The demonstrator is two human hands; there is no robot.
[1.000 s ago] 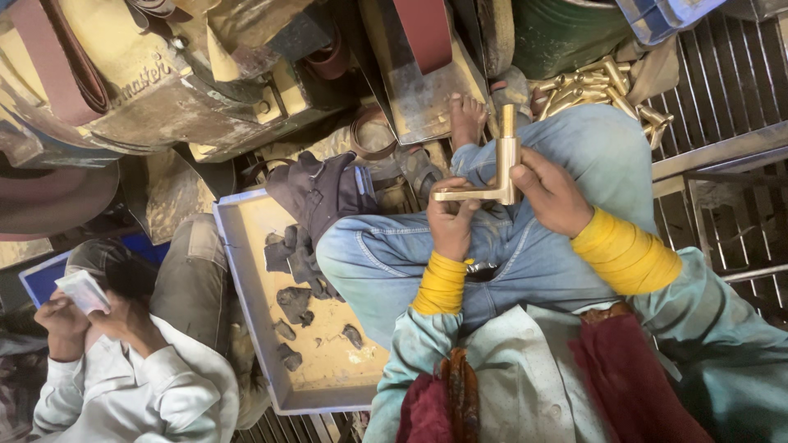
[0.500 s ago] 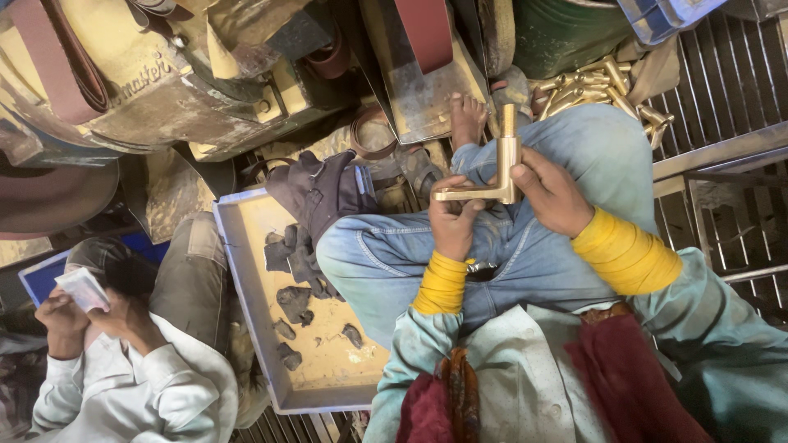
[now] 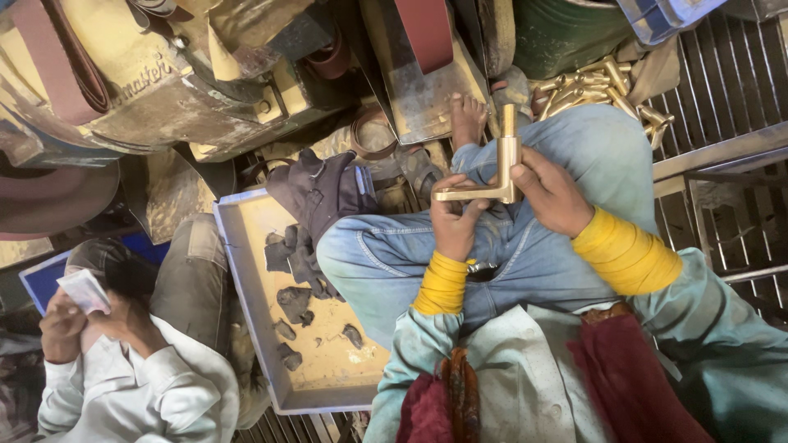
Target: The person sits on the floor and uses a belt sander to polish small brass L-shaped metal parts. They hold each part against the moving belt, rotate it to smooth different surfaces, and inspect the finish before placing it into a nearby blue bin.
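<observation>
Sitting cross-legged on a grimy workshop floor, you've got both grips pinching an L-shaped brass fitting (image 3: 491, 174) over your knees: left hand (image 3: 454, 220) on the short arm, right hand (image 3: 548, 194) at the corner. Dusty tray (image 3: 246, 328) left, brass pile (image 3: 603, 86) behind.

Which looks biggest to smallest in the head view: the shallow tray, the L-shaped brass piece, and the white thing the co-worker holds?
1. Shallow tray, largest by far.
2. L-shaped brass piece, held in the left hand and right hand.
3. White thing, smallest, though partly hidden.
</observation>
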